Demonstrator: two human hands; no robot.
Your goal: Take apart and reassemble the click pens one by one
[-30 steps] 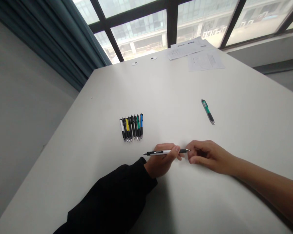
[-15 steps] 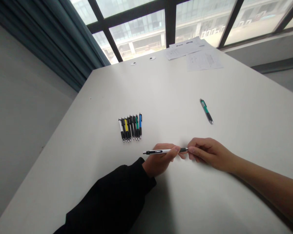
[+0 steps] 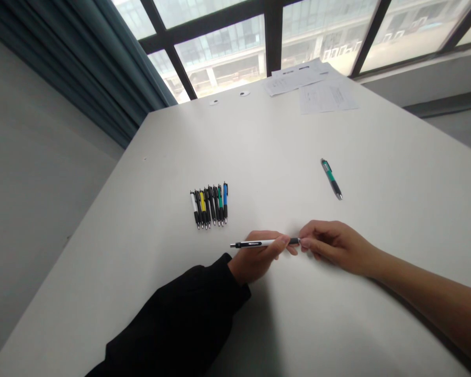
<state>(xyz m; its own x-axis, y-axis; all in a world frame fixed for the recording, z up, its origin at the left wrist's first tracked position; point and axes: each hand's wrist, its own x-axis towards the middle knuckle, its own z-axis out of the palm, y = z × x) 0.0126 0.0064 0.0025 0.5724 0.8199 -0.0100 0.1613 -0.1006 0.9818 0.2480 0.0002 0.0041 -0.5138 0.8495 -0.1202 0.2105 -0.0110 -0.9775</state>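
A white ballpoint pen point(image 3: 259, 243) with a black clip and dark grip lies level in my left hand point(image 3: 259, 256), pinched near the grip by thumb and fingers. Its clicker end points left. At the other end, my right hand point(image 3: 329, 243) has its thumb and fingertips closed around the metal tip, which they mostly hide. Left of and beyond my hands, a row of several pens point(image 3: 209, 207) lies side by side, with white, yellow, black, green and blue barrels. A single green pen point(image 3: 332, 179) rests apart from them, beyond my right hand.
The white table point(image 3: 251, 141) reaches to the window point(image 3: 223, 52). Printed papers point(image 3: 298, 81) lie at its far edge, with two small white pieces point(image 3: 244, 93) to their left. A dark blue curtain point(image 3: 102, 63) hangs at the left, beside the wall.
My right hand has shifted very slightly left along the pen's tip. My left hand keeps its hold, and the other pens lie as before.
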